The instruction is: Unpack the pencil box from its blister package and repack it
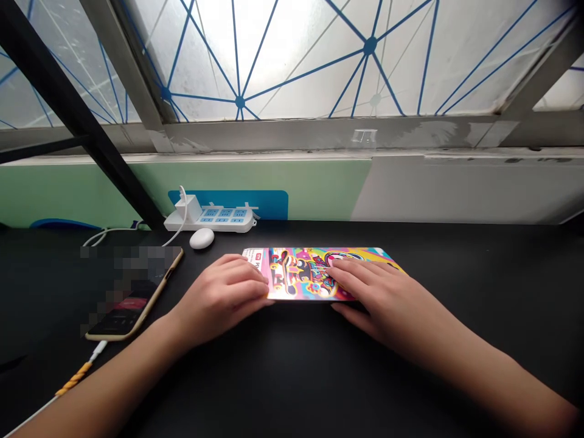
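Pink-and-yellow printed card point(303, 274) lies long axis left-right on the counter point(479, 304) — left grip point(219, 298) and right grip point(374, 298) rest flat on it, both open.

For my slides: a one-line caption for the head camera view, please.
Left hand and right hand rest on a colourful printed card on a black desk.
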